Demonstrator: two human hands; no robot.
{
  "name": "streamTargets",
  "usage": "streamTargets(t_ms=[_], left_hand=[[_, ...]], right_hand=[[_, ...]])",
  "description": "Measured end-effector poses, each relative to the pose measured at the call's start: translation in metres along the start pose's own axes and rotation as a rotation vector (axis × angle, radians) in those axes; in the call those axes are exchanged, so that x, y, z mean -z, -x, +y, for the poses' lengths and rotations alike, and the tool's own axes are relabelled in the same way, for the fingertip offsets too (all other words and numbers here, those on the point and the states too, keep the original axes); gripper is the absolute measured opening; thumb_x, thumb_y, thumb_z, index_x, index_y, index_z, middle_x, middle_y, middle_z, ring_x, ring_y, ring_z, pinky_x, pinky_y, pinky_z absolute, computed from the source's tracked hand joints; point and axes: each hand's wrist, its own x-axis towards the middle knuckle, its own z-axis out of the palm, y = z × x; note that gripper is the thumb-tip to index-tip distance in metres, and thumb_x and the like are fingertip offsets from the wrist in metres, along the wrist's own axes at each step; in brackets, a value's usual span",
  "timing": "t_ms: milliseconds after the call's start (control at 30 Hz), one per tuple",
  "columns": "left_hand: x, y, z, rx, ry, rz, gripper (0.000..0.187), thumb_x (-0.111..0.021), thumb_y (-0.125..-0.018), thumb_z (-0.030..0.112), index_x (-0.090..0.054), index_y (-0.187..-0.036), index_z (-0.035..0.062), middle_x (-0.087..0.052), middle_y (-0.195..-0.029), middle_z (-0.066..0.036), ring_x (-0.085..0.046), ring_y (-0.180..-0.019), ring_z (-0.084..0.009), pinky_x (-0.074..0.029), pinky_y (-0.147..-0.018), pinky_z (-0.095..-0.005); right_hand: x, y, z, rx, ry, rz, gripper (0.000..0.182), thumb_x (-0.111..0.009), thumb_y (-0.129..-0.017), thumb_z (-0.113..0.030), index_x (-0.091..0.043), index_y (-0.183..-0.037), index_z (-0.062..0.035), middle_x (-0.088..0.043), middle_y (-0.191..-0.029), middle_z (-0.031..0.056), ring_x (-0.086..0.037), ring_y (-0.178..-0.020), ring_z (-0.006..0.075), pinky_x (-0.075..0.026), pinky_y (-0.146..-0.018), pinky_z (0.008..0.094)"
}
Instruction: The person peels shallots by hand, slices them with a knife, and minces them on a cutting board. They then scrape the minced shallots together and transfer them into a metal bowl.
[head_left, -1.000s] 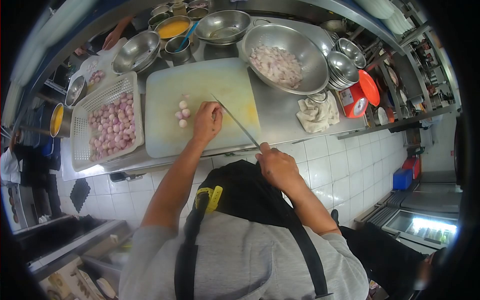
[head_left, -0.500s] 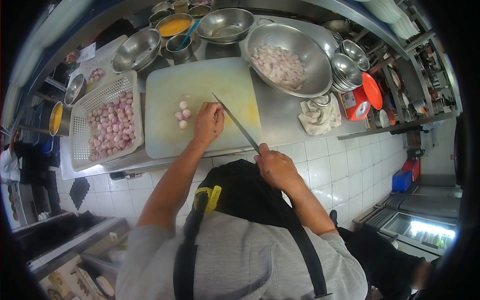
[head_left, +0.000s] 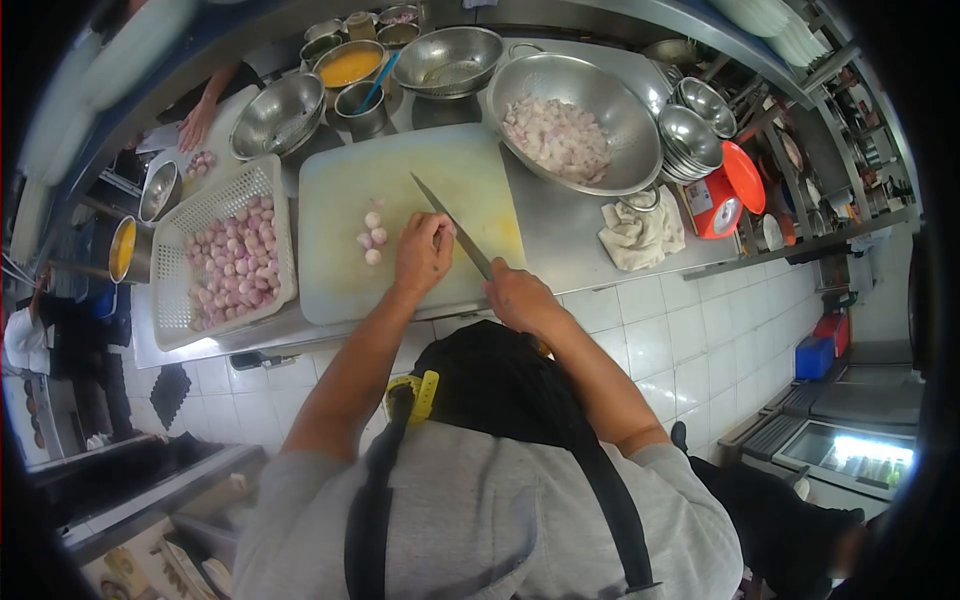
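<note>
My right hand [head_left: 520, 297] grips the handle of a long kitchen knife [head_left: 452, 228], its blade slanting up and left over the pale cutting board [head_left: 400, 160]. Close beside the blade, my left hand [head_left: 423, 250] rests on the board with its fingers curled together. Whatever lies in those fingers is hidden. Several peeled shallots [head_left: 372, 238] sit on the board just left of that hand. A white perforated basket [head_left: 172, 300] full of peeled shallots [head_left: 235, 260] stands left of the board.
Behind the board's right corner is a large metal colander [head_left: 635, 130] with chopped shallots [head_left: 556, 138]. A cloth [head_left: 641, 234], stacked bowls [head_left: 690, 143] and a red scale [head_left: 718, 200] stand right. Metal bowls [head_left: 275, 110] line the back. Another person's hand [head_left: 196, 124] is at upper left.
The knife and my right hand have moved left and up, nearer my left hand. The view has shifted slightly. Another person's hand has appeared at the upper left.
</note>
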Motion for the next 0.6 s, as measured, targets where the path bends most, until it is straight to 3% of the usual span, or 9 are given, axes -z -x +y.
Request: streamTargets(t_ms=[200,467,600], left_hand=[[0.000,0.001,0.004,-0.131,-0.055,-0.022,0.022,-0.071,-0.081,0.011,-0.063,-0.102,0.0094,-0.065,-0.102,-0.011,-0.063,-0.096,-0.0353,-0.047,-0.084,-0.0467],[0.019,0.010,0.004,-0.121,-0.270,-0.093,0.023,-0.073,-0.082,0.016,-0.068,-0.103,0.0089,-0.066,-0.100,-0.011,-0.063,-0.096,-0.0368,-0.048,-0.083,-0.0495],[0.015,0.010,-0.001,-0.107,-0.004,-0.028,0.016,-0.071,-0.086,0.012,-0.071,-0.101,0.0075,-0.069,-0.102,-0.011,-0.065,-0.095,-0.0358,-0.050,-0.083,-0.0469]], right_hand=[[0.005,-0.011,0.009,0.011,-0.120,0.000,0.030,-0.056,-0.102,-0.028,-0.053,-0.109,0.0007,-0.071,-0.096,0.0290,-0.069,-0.097,0.0495,-0.053,-0.088,0.0570],[0.015,0.031,0.018,-0.004,0.087,0.024,0.026,-0.053,-0.104,-0.025,-0.055,-0.110,0.0002,-0.071,-0.093,0.0283,-0.070,-0.093,0.0480,-0.054,-0.086,0.0565],[0.008,0.046,0.017,0.019,0.206,0.120,0.024,-0.051,-0.105,-0.023,-0.055,-0.109,0.0000,-0.071,-0.089,0.0273,-0.072,-0.089,0.0452,-0.057,-0.083,0.0542]])
